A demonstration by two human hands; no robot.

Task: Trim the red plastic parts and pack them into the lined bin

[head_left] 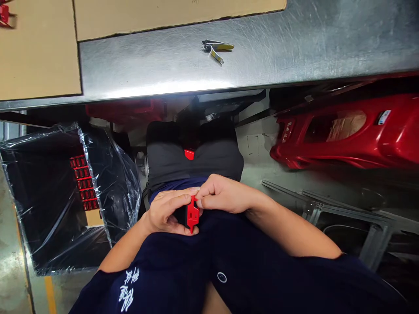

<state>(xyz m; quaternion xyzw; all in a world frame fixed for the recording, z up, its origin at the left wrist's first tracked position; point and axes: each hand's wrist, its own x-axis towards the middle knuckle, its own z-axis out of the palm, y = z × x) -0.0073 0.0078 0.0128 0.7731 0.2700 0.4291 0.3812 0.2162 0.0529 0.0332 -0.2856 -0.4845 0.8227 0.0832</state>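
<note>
Close to my body, a small red plastic part (194, 214) with a black side and little slots is held upright between both hands. My left hand (168, 211) is closed around it, fingers at its upper end and thumb near its lower tip. At the part's upper right side, my right hand (224, 195) pinches with thumb and forefinger; whether a smaller piece is between those fingertips is hidden. Another red piece (189, 154) shows between my thighs, mostly hidden by the dark trousers.
A metal bench (147, 65) runs across the front, with cardboard (39, 52) and an unfolded nail clipper (218, 47) on it. At left stands a plastic-lined box (42, 209) holding rows of red parts (84, 183). A large red moulding (347, 135) lies at right near metal frames (347, 209).
</note>
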